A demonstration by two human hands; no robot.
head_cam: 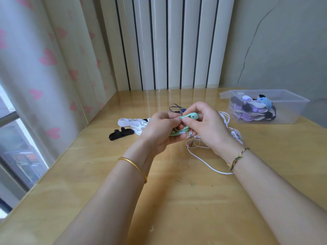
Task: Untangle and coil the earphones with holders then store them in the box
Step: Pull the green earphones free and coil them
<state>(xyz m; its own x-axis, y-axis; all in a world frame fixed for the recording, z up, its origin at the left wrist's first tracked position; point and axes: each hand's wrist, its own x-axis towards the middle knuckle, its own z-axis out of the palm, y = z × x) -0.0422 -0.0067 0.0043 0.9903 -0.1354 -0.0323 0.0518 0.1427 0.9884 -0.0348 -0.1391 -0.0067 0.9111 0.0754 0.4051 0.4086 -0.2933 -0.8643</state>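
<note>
I see the green earphones point(184, 132) held above the table point(177, 200) between both hands: the right hand point(208, 127) pinches a bud point(193, 115), the left hand point(161, 132) grips the bunched cord. My worry: a tug could snag the white cable point(200, 157) underneath and retangle it. The box point(292, 120), well right, holds wound purple, blue and black sets point(254, 110).

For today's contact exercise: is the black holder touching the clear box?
Apart. The head view shows the black holder at left, the clear box far right, wide gap between.
</note>
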